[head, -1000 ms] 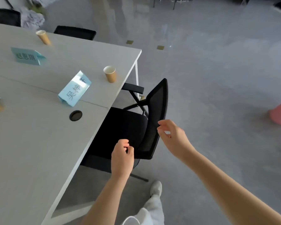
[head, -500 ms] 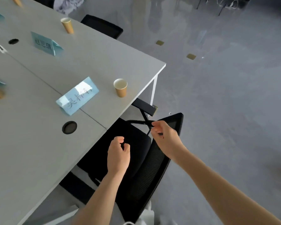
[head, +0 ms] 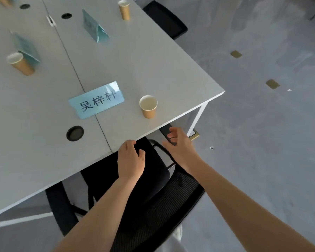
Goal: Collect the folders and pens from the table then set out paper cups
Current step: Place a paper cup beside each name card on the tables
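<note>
While the person leans in over a black office chair point(head: 153, 179), the right hand point(head: 180, 146) reaches for the chair's armrest point(head: 166, 130), fingers loosely curved around its dark pad without clearly closing on it; the thumb sits just under the pad. The left hand point(head: 130, 160) hovers over the chair seat with its fingers curled in, knuckles right at the edge of the desk point(head: 153, 70), holding nothing that I can see. The chair is tucked partly beneath the desk, its mesh back nearest the person.

Just beyond the hands, near the desk's corner, a paper cup point(head: 148, 106) stands upright, open end up. Beside it to the left lies a light blue name card point(head: 96, 100) with dark handwritten characters, straddling the seam between two desk panels, and a round black cable grommet point(head: 75, 133) sits closer to the edge. Farther back another paper cup point(head: 20, 63) stands against a second blue name card point(head: 25, 45), and a third cup point(head: 124, 10) stands near a third card point(head: 95, 29). A second black chair point(head: 165, 19) waits at the far side, on the grey floor point(head: 262, 142).
</note>
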Available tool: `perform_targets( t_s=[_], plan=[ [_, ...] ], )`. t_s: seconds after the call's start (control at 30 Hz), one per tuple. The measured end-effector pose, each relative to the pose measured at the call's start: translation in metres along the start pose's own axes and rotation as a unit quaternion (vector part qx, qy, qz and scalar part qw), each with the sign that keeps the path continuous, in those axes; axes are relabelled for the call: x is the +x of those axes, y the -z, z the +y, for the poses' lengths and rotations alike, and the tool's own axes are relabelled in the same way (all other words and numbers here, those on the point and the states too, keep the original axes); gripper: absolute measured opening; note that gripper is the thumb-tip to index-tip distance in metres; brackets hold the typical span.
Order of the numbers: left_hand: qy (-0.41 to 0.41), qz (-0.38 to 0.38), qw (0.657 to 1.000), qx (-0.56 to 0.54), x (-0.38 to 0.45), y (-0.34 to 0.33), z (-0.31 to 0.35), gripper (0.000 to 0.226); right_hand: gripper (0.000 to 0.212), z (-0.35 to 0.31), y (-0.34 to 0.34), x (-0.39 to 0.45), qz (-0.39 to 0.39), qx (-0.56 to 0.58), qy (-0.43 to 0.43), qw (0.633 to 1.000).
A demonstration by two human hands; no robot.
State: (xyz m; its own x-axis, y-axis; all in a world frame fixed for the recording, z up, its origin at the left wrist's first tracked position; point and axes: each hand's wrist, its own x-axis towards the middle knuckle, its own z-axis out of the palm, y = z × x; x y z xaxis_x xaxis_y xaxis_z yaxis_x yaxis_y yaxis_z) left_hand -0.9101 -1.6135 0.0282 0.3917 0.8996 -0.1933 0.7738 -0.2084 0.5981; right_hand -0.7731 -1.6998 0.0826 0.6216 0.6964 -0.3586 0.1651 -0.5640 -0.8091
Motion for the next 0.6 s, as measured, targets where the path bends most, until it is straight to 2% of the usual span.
perform_targets(
  t_s=[0.23,0.43,0.5,0.6],
  plan=[
    [0.071,0.057,0.996,0.021,0.072,0.001,-0.019,0.055,0.074,-0.011,-0.011,0.091,-0.053,-0.023,-0.010,0.998],
    [0.091,0.051,0.992,0.074,0.131,-0.014,-0.036,0.063,0.090,-0.010,-0.035,0.158,-0.060,-0.034,0.004,0.998],
    [0.053,0.057,0.992,0.095,0.147,-0.019,-0.046,0.061,0.094,-0.007,-0.043,0.176,-0.052,-0.042,0.021,0.998],
    [-0.086,0.034,0.979,0.180,0.167,-0.022,-0.066,0.056,0.091,-0.002,-0.053,0.195,-0.037,-0.039,0.050,0.997]
  ],
)
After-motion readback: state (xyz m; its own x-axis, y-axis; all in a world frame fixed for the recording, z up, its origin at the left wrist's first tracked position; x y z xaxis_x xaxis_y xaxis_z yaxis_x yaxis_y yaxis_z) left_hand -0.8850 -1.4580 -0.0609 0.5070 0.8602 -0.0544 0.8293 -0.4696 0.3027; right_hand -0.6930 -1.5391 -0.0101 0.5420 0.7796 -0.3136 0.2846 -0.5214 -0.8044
